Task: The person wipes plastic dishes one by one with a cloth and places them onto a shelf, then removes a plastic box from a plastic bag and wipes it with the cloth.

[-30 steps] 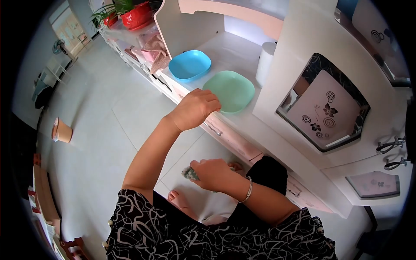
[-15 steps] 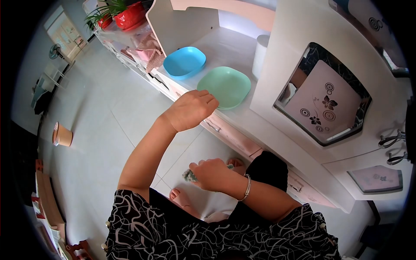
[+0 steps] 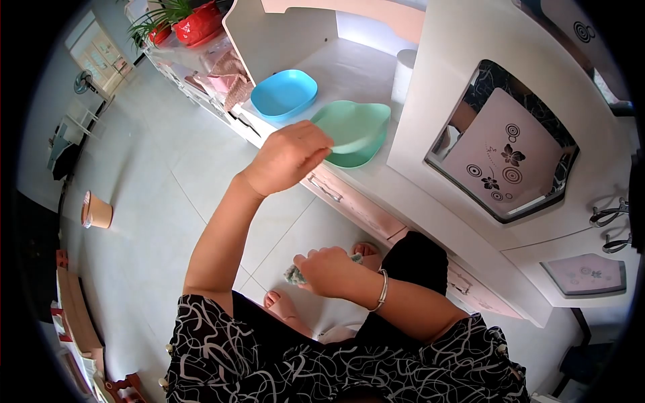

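Note:
My left hand (image 3: 289,156) pinches the near left edge of a light green plate (image 3: 353,124). This plate is tilted and partly raised above a second green plate (image 3: 361,158), which rests on the cabinet shelf (image 3: 363,64). To their left on the same shelf sits a blue dish (image 3: 284,94). My right hand (image 3: 328,270), lower down in front of my body, is closed around a bunched grey-green cloth (image 3: 293,275). Most of the cloth is hidden by the fingers.
A white cylinder (image 3: 404,75) stands at the shelf's right, beside a cabinet door with a flower-patterned panel (image 3: 504,154). Pink drawers (image 3: 349,201) lie below the shelf. Red flowerpots (image 3: 198,25) stand at the back left. A tan bin (image 3: 98,210) is on the tiled floor.
The upper green plate has come up off the lower one and tilted, so the lower plate now shows. My left hand has shifted slightly up and left. My right hand has stayed in place.

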The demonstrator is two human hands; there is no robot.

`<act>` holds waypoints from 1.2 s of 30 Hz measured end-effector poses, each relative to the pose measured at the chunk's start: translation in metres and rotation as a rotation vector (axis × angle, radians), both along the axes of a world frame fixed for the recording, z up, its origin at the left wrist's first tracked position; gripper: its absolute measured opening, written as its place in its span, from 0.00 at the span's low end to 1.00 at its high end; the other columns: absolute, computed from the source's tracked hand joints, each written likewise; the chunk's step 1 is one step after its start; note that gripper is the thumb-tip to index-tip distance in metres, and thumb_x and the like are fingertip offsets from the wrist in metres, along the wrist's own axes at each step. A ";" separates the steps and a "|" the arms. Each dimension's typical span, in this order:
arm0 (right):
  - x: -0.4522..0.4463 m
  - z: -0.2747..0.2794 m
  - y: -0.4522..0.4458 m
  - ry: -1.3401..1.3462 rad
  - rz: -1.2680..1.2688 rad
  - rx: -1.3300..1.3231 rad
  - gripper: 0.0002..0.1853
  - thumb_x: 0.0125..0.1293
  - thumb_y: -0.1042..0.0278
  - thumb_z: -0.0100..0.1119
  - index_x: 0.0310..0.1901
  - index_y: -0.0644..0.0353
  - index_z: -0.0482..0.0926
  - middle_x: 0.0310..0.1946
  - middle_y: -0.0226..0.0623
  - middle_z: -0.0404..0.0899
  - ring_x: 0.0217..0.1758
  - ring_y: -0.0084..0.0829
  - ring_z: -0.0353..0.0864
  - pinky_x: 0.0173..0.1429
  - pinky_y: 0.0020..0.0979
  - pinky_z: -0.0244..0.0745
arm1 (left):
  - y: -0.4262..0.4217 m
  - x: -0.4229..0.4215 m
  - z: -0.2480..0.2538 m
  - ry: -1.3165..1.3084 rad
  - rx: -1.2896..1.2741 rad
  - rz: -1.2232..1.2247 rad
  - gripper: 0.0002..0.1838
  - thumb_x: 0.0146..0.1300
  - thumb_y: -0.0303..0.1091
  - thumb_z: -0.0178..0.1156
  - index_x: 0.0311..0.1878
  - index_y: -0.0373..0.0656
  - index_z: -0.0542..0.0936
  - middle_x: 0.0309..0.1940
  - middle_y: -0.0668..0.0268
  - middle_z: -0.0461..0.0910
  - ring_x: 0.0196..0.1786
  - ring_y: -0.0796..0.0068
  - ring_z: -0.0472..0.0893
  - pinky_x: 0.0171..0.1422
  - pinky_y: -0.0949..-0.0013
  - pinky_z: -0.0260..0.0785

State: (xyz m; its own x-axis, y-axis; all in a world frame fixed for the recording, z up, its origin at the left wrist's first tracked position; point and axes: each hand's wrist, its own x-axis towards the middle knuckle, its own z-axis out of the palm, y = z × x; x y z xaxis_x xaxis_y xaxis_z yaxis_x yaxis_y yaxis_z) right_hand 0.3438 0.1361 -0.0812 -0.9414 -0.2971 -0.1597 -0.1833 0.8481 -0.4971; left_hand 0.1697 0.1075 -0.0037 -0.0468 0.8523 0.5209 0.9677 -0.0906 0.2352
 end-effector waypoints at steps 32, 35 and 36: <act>-0.022 0.016 -0.038 0.714 0.003 -0.290 0.26 0.48 0.59 0.62 0.51 0.52 0.70 0.54 0.40 0.65 0.55 0.47 0.65 0.59 0.42 0.59 | -0.170 0.101 -0.058 -1.492 0.022 0.275 0.20 0.57 0.15 0.40 0.53 0.38 0.64 0.49 0.66 0.69 0.53 0.78 0.68 0.58 0.73 0.60; -0.029 0.006 -0.028 0.648 -0.176 -0.584 0.22 0.52 0.60 0.61 0.48 0.57 0.71 0.45 0.39 0.71 0.48 0.40 0.70 0.52 0.34 0.64 | -0.176 0.100 -0.048 -1.568 0.090 0.105 0.05 0.66 0.26 0.41 0.43 0.41 0.66 0.35 0.70 0.72 0.38 0.85 0.69 0.44 0.80 0.61; -0.032 0.003 -0.025 0.543 -0.342 -0.793 0.19 0.54 0.61 0.60 0.46 0.60 0.71 0.40 0.37 0.73 0.44 0.34 0.73 0.48 0.29 0.66 | -0.178 0.098 -0.049 -1.569 0.094 0.105 0.05 0.66 0.26 0.41 0.43 0.41 0.66 0.35 0.70 0.72 0.38 0.85 0.69 0.44 0.80 0.61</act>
